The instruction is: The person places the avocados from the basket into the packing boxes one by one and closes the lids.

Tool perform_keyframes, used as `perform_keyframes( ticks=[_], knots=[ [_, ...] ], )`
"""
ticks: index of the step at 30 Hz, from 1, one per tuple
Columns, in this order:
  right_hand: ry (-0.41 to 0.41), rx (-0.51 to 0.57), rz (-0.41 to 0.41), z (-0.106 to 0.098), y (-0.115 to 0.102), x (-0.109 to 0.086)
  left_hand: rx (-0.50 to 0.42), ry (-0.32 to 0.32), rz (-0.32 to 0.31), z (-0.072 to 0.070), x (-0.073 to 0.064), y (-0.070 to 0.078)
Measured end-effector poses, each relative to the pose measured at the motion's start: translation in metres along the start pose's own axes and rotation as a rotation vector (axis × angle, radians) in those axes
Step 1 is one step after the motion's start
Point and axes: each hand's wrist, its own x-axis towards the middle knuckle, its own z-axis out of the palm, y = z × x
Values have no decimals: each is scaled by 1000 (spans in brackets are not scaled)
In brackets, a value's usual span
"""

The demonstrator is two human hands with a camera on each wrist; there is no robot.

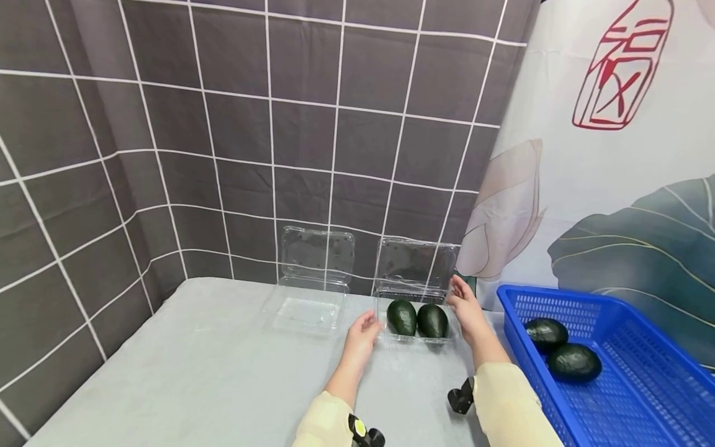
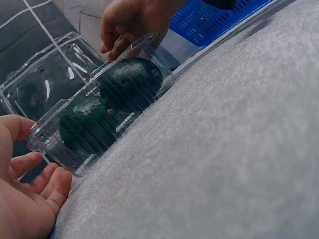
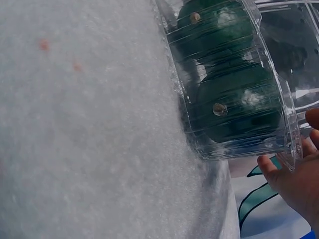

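Two dark green avocados (image 1: 401,317) lie side by side in the base of a clear plastic clamshell box (image 2: 81,168) whose lid (image 1: 416,261) stands raised at the back. At the box's left end is my left hand (image 1: 362,336), its loosely bent fingertips touching the end wall and rim. My right hand (image 1: 468,310) is at the opposite end, fingers against the rim near the corner; some of its fingertips are hidden behind the plastic in the left wrist view. Neither hand touches the avocados.
A second clear clamshell box (image 1: 307,313) sits to the left with its lid up and nothing inside. On the right stands a blue plastic basket (image 1: 642,397) with two avocados (image 1: 574,362) at its left side. A grey checked curtain (image 1: 301,136) hangs behind the cloth-covered table (image 1: 223,360).
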Motion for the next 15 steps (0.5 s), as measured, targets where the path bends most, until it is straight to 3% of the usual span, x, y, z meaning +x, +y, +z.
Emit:
perform_keyframes(
  ticks=[5,10,15],
  knots=[
    [9,16,12,-1,-3,0,13,16,-37,0,14,-21],
    [69,105,-23,-1,-9,-6,-128,-60,-109,-1,13,-22],
    [191,252,-24,2,-17,-22,-212,-89,-123,-2,13,-21]
  ],
)
